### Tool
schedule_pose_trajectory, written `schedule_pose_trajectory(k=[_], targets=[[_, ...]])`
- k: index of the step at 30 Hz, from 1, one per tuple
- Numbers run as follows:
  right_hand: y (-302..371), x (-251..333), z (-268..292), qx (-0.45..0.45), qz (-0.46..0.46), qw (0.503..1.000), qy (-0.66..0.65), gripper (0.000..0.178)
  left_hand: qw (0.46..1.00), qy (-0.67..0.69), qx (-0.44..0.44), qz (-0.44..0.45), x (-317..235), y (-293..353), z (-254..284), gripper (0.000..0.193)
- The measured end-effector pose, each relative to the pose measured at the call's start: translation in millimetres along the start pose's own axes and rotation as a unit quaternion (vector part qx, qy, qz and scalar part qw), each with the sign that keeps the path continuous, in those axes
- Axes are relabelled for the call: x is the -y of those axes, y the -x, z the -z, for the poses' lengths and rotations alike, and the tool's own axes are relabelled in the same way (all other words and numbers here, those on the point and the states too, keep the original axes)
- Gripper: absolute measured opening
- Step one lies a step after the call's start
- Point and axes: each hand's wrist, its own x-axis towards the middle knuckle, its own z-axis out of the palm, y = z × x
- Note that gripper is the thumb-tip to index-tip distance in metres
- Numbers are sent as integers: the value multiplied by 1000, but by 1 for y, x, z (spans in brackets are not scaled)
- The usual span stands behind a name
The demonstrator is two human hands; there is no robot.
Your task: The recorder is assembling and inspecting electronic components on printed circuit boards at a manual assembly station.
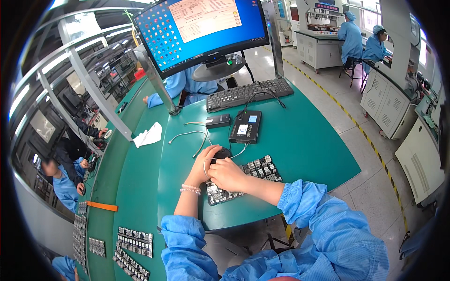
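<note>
Both hands meet over a panel of small circuit boards (263,167) with rows of silvery parts, lying near the front of the green bench. A thin pale cable (240,152) runs from a black box with a small screen (245,127) and loops across my fingers. My right hand (227,174) is closed, fingers pressed together at the cable above the panel. My left hand (202,165), with a beaded bracelet at its wrist, is curled against it; what its fingers grip is hidden. Just beyond the fingers sits a black mouse (222,153).
Behind the box are a black keyboard (249,95) and a monitor (206,33) on a stand. A smaller black box (218,121) with loose wires and a white cloth (148,135) lie to the left. More board panels (135,241) lie lower left. Co-workers in blue sit around.
</note>
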Motion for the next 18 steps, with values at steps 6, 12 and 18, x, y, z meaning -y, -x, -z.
schedule_pose_trajectory(k=[6,12,18], targets=[[0,-1,-1,-8,2,1000,-2,7,1000,20,-9,7,-1,1,0,62],[0,0,-1,-11,5,1000,0,6,999,34,-12,28,1,2,-1,66],[0,-1,-2,-14,15,1000,10,8,999,44,-9,23,4,2,-2,66]])
